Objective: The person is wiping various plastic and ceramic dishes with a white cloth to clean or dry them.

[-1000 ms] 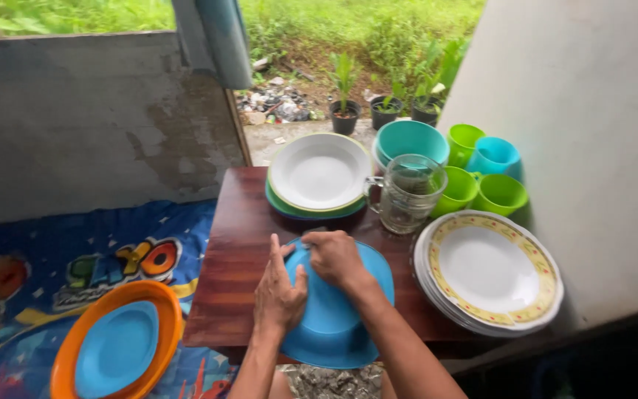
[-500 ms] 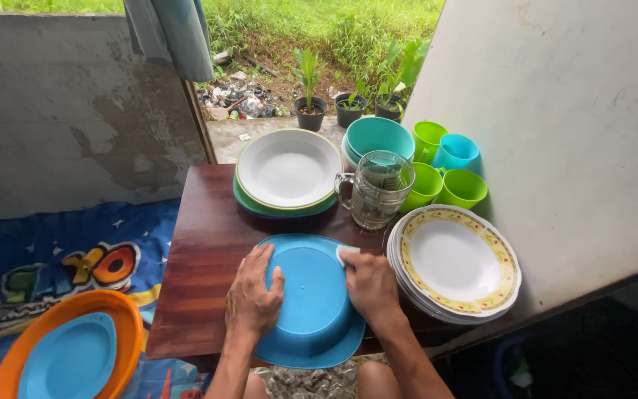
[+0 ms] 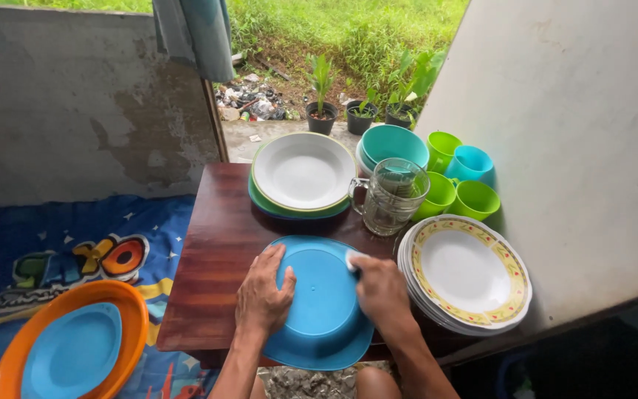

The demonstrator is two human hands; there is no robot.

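A blue plastic plate [image 3: 320, 295] lies upside down at the near edge of a small dark wooden table [image 3: 208, 258]. My left hand [image 3: 263, 292] rests flat on the plate's left side, fingers spread. On the plate's right rim my right hand [image 3: 379, 292] is closed on a small white cloth [image 3: 351, 258], only a corner of which shows.
Behind the blue plate stand a stack of white and green plates [image 3: 303, 176], a glass mug [image 3: 390, 196], teal bowls [image 3: 395, 145] and green and blue cups [image 3: 457, 181]. Yellow-rimmed white plates [image 3: 467, 272] sit at the right. An orange basin holding a blue plate [image 3: 71, 347] lies on the floor mat.
My right hand slid from the plate's top middle to its right rim with the cloth. The left hand stayed on the plate. The camera view shifted slightly.
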